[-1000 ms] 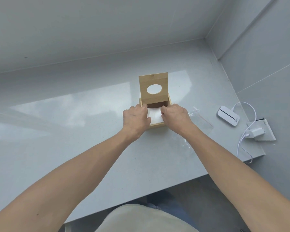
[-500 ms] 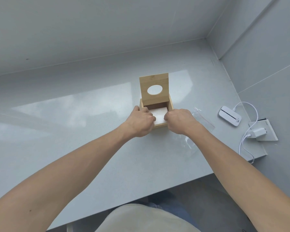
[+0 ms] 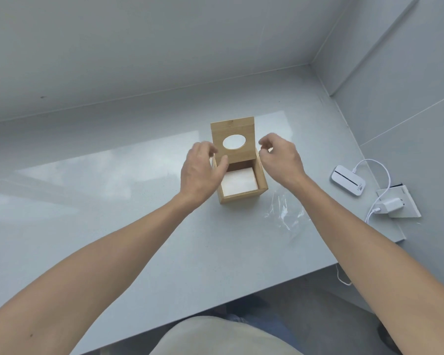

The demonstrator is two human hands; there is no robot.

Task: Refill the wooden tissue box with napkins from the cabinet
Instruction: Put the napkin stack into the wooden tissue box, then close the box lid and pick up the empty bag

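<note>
The wooden tissue box (image 3: 244, 197) stands on the grey counter, its hinged lid (image 3: 233, 129) with an oval hole raised upright at the back. A flat stack of white napkins (image 3: 239, 183) lies inside. My left hand (image 3: 200, 172) hovers over the box's left wall, fingers spread and empty. To the right of the lid, my right hand (image 3: 280, 157) hangs above the box's right wall with its fingers loosely curled and nothing in them.
A crumpled clear plastic bag (image 3: 283, 211) lies on the counter just right of the box. Farther right are a small white device (image 3: 347, 180) with a cable, a white charger (image 3: 390, 204) and a flat grey plate (image 3: 405, 208). The counter's front edge (image 3: 241, 298) runs below my arms.
Both hands have let go of the napkins inside the box and risen up and apart to either side of the lid. The napkins now lie flat in the box.
</note>
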